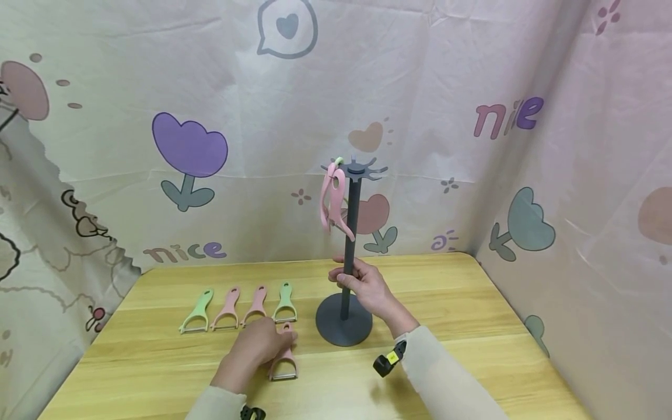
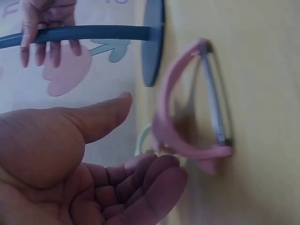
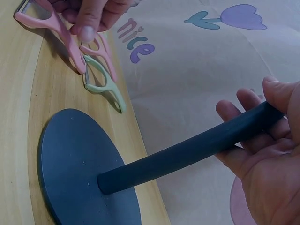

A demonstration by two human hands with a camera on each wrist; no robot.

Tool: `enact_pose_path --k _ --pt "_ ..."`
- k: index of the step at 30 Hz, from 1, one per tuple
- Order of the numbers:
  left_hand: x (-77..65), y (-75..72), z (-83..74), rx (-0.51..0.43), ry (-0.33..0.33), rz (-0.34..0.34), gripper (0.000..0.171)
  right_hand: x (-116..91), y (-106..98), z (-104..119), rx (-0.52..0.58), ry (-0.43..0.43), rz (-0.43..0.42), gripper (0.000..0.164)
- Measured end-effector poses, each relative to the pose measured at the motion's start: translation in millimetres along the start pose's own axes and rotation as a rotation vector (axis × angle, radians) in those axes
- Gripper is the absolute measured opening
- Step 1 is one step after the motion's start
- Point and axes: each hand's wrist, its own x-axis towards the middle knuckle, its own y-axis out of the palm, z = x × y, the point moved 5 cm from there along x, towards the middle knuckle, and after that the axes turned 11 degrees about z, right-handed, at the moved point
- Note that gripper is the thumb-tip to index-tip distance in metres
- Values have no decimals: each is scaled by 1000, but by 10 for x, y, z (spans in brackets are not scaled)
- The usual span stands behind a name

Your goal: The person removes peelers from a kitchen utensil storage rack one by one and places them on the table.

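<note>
My left hand (image 1: 257,341) is over the table beside a pink peeler (image 1: 284,357) that lies nearest to me. In the left wrist view, its thumb and fingers stand apart, with the fingertips (image 2: 171,168) close by the peeler's forked head. The right hand (image 1: 370,289) grips the dark grey pole (image 1: 351,239) of an upright stand, thumb on one side and fingers round the other. Pink peelers (image 1: 336,195) hang from the left hooks at the stand's top, and a bit of green shows behind them.
A row of peelers lies left of the stand's round base (image 1: 336,332): a green peeler (image 1: 201,309), two pink ones and another green peeler (image 1: 285,302). Bare hooks (image 1: 375,169) point right at the stand's top. A patterned cloth (image 1: 278,221) hangs behind the wooden table (image 1: 446,326).
</note>
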Motion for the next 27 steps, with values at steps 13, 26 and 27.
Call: enact_pose_path --k 13,26,27 --pt "-326 -501 -503 -85 185 -187 14 -2 11 -17 9 -3 -3 36" --pt "-628 -974 -1118 -349 407 -474 12 -14 10 -19 9 -3 -14 37" --pt "-645 -998 -1158 -363 430 -492 11 -13 9 -20 7 -2 -14 37"
